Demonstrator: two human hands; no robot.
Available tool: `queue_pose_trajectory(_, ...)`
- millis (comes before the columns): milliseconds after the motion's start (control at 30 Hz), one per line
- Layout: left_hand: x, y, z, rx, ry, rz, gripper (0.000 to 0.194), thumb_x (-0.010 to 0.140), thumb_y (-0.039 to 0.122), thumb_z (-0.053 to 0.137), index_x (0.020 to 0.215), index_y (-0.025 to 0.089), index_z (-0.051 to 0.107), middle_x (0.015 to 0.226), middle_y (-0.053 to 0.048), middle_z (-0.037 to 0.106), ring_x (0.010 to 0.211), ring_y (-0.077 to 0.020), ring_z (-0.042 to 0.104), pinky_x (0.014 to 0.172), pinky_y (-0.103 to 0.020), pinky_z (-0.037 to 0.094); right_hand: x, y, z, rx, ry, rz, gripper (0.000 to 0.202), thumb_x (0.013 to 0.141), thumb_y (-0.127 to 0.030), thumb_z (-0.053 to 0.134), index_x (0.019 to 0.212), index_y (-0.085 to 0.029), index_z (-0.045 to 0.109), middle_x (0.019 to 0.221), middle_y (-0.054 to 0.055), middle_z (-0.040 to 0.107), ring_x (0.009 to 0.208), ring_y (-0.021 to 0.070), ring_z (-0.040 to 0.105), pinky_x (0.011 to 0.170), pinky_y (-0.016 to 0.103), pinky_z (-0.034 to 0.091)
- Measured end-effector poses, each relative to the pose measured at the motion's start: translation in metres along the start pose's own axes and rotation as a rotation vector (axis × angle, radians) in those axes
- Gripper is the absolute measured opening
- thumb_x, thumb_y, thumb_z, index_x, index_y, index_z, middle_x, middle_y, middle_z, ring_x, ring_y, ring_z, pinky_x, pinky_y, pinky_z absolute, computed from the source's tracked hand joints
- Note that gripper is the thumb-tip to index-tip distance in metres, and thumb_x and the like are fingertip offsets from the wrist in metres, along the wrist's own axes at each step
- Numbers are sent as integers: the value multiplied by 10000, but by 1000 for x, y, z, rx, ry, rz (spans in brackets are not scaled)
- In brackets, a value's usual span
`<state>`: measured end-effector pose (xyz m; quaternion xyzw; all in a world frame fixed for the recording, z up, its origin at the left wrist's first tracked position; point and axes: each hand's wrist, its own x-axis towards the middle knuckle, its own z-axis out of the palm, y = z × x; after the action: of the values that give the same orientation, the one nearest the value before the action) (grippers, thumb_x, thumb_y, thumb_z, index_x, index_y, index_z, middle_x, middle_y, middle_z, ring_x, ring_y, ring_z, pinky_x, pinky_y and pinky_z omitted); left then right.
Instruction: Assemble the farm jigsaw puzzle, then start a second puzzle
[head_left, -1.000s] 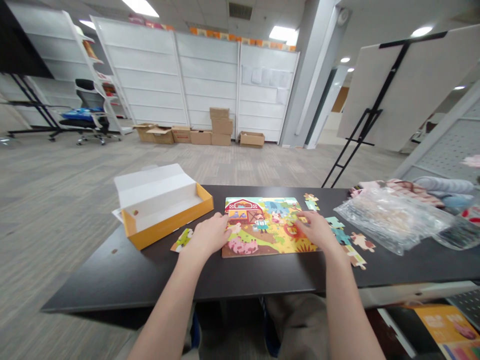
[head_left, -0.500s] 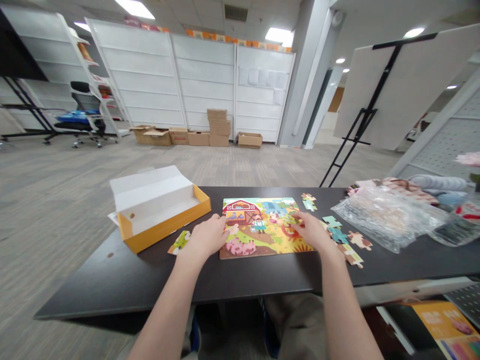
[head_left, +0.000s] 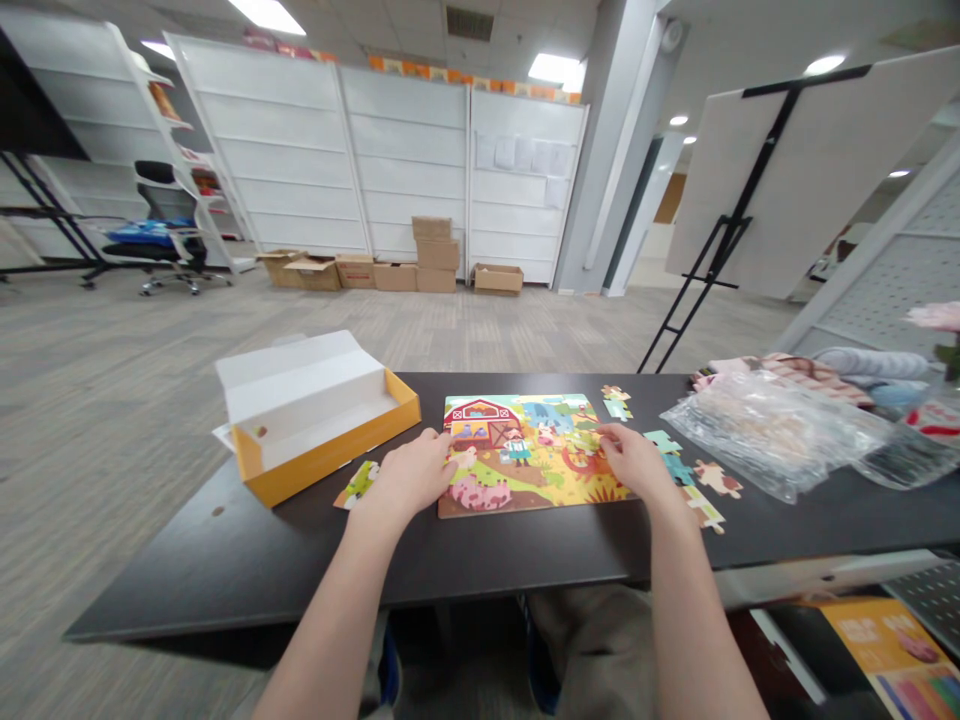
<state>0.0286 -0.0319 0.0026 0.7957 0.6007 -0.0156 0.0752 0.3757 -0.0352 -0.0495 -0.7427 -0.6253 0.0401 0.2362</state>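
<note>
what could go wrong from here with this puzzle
The right hand has loose pieces just beside its wrist, so a sideways sweep might scatter them.

The left hand is at the left edge of the puzzle; a push there could shift it across the table.

The cow piece lies close to the clear plastic bag and might get covered if the bag slides.

The colourful, seemingly rectangular farm-scene puzzle (head_left: 529, 460) lies flat on the black table (head_left: 510, 548), right edge partly hidden.
</note>
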Motion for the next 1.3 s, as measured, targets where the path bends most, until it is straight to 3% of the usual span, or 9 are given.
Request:
queue_pose_trajectory(133,1,0,1,-6,-6,-4,394,978,348,436,1317,224,594,1304,-139,610,1109,-302,674,906,-416,528,0,-2,1,-42,-38,-11,315,949,-225,492,1138,-187,740,1093,124,751,955,248,709,881,354,511)
queue_pose_trajectory(267,1,1,2,6,1,-1,413,983,355,418,1341,226,578,1308,-141,609,1114,-307,673,907,-418,531,0,-10,5,-60,-66,-157,367,941,-351,575,1223,-159,708,1244,168,689,1150,295,648,1023,408,459)
queue_pose_trajectory(367,0,2,-1,14,-10,-8,408,983,347,417,1337,222,575,1308,-139,609,1116,-308,675,911,-421,531,0,-14,10,-91,-86,-228,387,929,-320,600,1274,-161,676,1331,175,652,1221,323,606,1063,454,419)
queue_pose_trajectory(467,-1,3,-2,20,-13,-9,385,983,340,418,1307,220,587,1289,-135,618,1108,-306,680,901,-418,536,2,-14,11,-90,-108,-221,384,906,-252,616,1277,-167,667,1313,166,663,1178,316,626,1044,451,427)
queue_pose_trajectory(633,-1,2,-1,6,-7,-4,377,979,346,425,1294,225,593,1301,-136,612,1114,-308,679,903,-426,537,4,-11,8,60,-110,-190,316,847,-243,661,1152,-171,701,1110,128,708,1036,258,673,938,377,497)
queue_pose_trajectory(833,2,2,1,4,2,3,391,979,360,414,1286,205,600,1233,-144,625,1058,-320,693,865,-442,542,6,-7,4,378,-1,-96,296,745,-247,692,1038,-201,704,1074,94,728,981,239,696,861,374,553)
queue_pose_trajectory(1000,0,3,0,2,-5,6,393,982,359,398,1268,186,604,1222,-158,626,1039,-332,694,844,-455,545,29,-30,-9,728,17,-48,309,731,-318,704,1002,-170,706,1027,108,759,842,227,731,738,341,585)
queue_pose_trajectory(1133,-1,3,-1,-7,5,18,375,977,347,404,1240,182,614,1229,-157,629,1046,-329,693,851,-450,548,57,-56,-6,694,-106,-96,293,732,-281,701,991,-148,729,883,87,771,730,195,723,635,278,562)
queue_pose_trajectory(1300,-1,1,0,-18,4,17,363,969,339,416,1232,190,618,1238,-153,627,1053,-322,692,851,-438,549,77,-65,20,554,-190,-145,193,709,-184,678,884,-156,754,824,55,780,662,156,703,602,235,548)
